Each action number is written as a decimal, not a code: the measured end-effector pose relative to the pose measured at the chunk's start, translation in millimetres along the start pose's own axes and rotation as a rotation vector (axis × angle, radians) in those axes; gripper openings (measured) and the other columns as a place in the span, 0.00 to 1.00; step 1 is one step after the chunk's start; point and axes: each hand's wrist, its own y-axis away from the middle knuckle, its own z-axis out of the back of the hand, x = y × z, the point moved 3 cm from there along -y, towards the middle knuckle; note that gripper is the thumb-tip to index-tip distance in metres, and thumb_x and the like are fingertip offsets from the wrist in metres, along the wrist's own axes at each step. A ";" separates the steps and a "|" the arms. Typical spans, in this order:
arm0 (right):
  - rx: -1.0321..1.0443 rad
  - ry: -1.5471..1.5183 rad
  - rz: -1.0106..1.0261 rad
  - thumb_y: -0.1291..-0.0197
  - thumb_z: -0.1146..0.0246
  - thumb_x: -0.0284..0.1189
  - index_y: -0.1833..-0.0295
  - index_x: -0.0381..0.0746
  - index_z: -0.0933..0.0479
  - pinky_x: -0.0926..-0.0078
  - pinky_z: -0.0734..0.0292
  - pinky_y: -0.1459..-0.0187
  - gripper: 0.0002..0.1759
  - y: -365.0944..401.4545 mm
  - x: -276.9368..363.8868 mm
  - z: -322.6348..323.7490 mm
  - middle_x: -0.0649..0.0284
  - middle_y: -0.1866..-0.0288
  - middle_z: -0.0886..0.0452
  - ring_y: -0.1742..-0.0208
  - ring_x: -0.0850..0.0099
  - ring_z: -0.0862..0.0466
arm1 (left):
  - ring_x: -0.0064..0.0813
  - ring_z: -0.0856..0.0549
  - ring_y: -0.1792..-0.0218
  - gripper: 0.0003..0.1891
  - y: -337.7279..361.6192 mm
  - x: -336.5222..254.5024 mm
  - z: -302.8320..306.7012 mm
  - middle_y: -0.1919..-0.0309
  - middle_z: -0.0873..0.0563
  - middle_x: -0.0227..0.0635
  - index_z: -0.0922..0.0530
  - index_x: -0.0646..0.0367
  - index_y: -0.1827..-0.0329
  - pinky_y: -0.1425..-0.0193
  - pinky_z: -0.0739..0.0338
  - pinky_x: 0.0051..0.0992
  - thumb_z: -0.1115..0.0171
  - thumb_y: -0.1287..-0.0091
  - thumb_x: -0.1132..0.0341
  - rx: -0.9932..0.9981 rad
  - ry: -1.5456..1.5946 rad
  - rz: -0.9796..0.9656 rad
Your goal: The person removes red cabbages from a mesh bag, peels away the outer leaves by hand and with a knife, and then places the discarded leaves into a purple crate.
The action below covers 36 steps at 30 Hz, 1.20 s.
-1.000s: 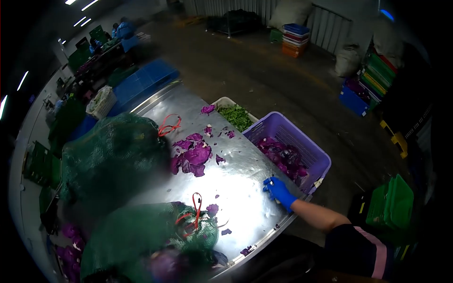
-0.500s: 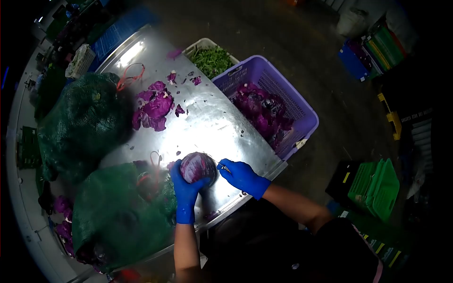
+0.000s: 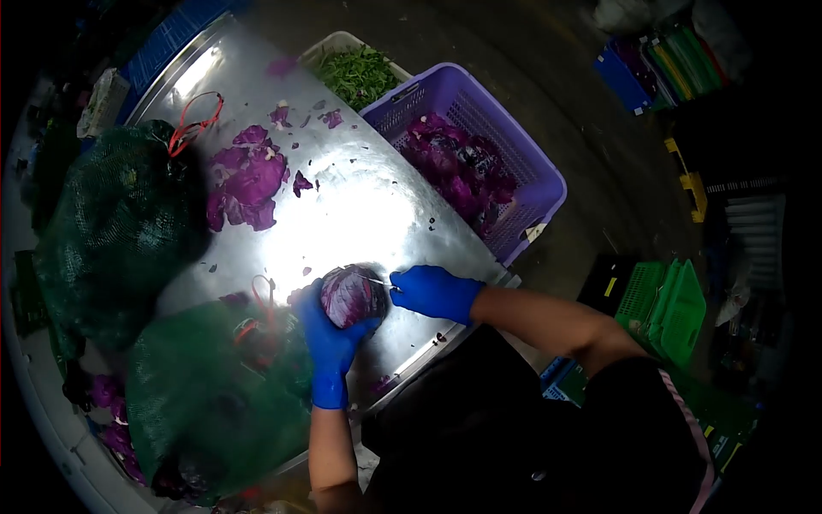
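Observation:
A round red cabbage (image 3: 353, 298) rests on the metal table (image 3: 428, 244) near its front edge. My left hand (image 3: 330, 347), in a blue glove, cups the cabbage from the left and below, with the thumb along its near side. In my right hand (image 3: 435, 293), also gloved in blue, the fingers are closed around a small knife (image 3: 377, 281). Its thin blade points left and overlaps the cabbage's upper right side; the handle is hidden in the fist. Left of my left hand lies a green mesh sack (image 3: 218, 385).
Another full green mesh sack (image 3: 120, 231) stands at the left, tied with red string (image 3: 193, 128). Loose purple leaves (image 3: 250, 178) lie on the table. Beyond its far edge are a purple crate (image 3: 544, 193) of cabbage leaves and a pale crate (image 3: 342, 38) of greens. Green crates (image 3: 659, 308) stand at right.
My right hand has turned, and the knife's blade now reaches over the cabbage. My left hand keeps its hold. The whole view has shifted slightly, with the sacks and crates lying further left.

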 end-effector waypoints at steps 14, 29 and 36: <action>0.071 -0.745 -0.206 0.32 0.41 0.34 0.20 0.50 0.44 0.80 0.23 0.76 0.37 1.0 -10.0 -7.0 0.62 0.62 0.16 0.76 0.79 0.20 | 0.40 0.32 0.29 0.60 18.6 44.2 -1.7 0.28 0.34 0.43 0.41 0.58 0.24 0.24 0.35 0.40 0.13 0.63 0.61 0.055 0.327 -0.218; -0.406 -0.186 0.272 0.34 0.36 0.43 0.35 0.41 0.25 0.66 0.20 0.47 0.27 14.0 17.1 7.9 0.53 0.44 0.17 0.48 0.59 0.15 | 0.40 0.32 0.28 0.52 16.5 30.7 -7.9 0.28 0.33 0.45 0.39 0.61 0.25 0.25 0.37 0.37 0.17 0.54 0.65 0.130 0.077 -0.252; -0.357 0.159 0.078 0.34 0.39 0.50 0.36 0.42 0.25 0.61 0.20 0.54 0.29 23.3 38.2 17.0 0.51 0.54 0.16 0.57 0.57 0.15 | 0.40 0.24 0.38 0.56 26.2 6.7 -34.9 0.38 0.27 0.48 0.41 0.67 0.28 0.32 0.28 0.36 0.14 0.60 0.66 -0.139 0.010 -0.297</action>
